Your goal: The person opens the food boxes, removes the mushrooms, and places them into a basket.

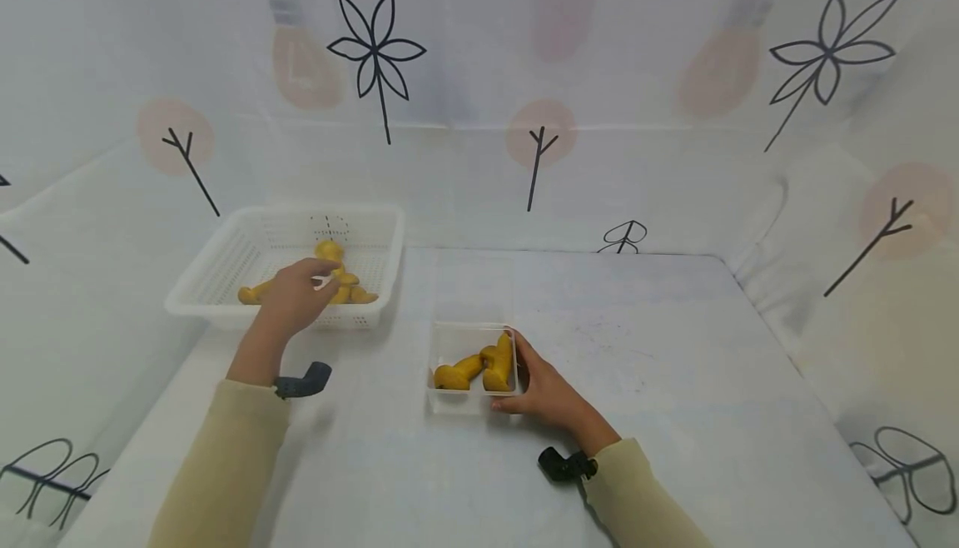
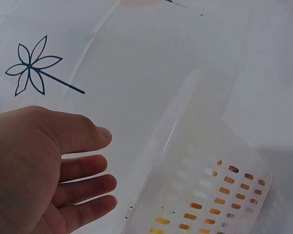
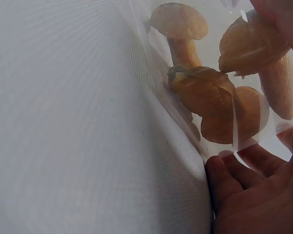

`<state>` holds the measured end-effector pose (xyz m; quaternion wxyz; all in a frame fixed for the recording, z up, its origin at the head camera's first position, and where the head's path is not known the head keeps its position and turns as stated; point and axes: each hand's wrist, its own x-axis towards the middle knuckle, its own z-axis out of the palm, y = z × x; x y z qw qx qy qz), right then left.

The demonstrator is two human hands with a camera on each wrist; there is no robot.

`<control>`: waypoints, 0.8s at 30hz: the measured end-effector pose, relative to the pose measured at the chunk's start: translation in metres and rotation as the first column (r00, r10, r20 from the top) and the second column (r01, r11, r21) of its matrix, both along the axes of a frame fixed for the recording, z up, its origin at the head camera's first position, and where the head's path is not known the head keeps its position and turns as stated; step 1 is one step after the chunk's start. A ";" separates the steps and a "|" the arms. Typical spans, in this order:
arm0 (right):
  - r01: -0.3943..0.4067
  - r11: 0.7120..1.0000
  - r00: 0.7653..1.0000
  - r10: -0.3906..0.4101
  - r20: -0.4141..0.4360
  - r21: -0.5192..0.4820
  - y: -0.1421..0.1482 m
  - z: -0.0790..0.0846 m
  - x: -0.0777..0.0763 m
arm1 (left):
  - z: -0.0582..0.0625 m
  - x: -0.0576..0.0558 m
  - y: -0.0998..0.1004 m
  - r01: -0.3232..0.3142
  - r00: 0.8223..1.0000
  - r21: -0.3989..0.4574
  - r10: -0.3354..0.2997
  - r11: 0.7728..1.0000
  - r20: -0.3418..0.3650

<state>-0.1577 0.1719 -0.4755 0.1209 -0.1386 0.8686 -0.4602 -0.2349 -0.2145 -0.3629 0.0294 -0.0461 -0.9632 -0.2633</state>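
Note:
My left hand (image 1: 298, 291) reaches over the near side of a white perforated basket (image 1: 217, 256) at the far left. Yellow mushrooms (image 1: 358, 293) lie in the basket, just beyond its fingertips. The left wrist view shows thumb and fingers apart with nothing between them, beside the basket wall (image 2: 195, 170). My right hand (image 1: 550, 390) grips the right side of a clear plastic box (image 1: 449, 402), thumb at the near side and fingers at the far side. Several mushrooms (image 1: 498, 365) lie inside it. Through the clear wall, the right wrist view shows mushroom caps (image 3: 178, 20) and stems.
Both the box and the basket stand on a white-covered table (image 1: 637, 365). A pale cloth backdrop (image 1: 464, 165) with printed leaves and twigs rises behind and at the sides. Dark wrist cameras sit on both wrists below the hands.

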 end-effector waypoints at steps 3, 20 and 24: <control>-0.002 1.000 1.000 0.002 0.002 -0.003 0.000 0.000 0.000 | 0.002 0.004 0.005 0.044 0.999 0.019 -0.044 0.999 -0.020; -0.019 0.999 1.000 0.019 -0.006 -0.042 0.001 -0.003 -0.002 | 0.009 0.023 0.046 0.239 0.971 0.170 -0.236 0.956 -0.040; -0.015 0.999 1.000 0.015 -0.001 -0.038 0.000 -0.002 -0.001 | 0.007 0.026 0.055 0.296 0.955 0.157 -0.292 0.942 -0.050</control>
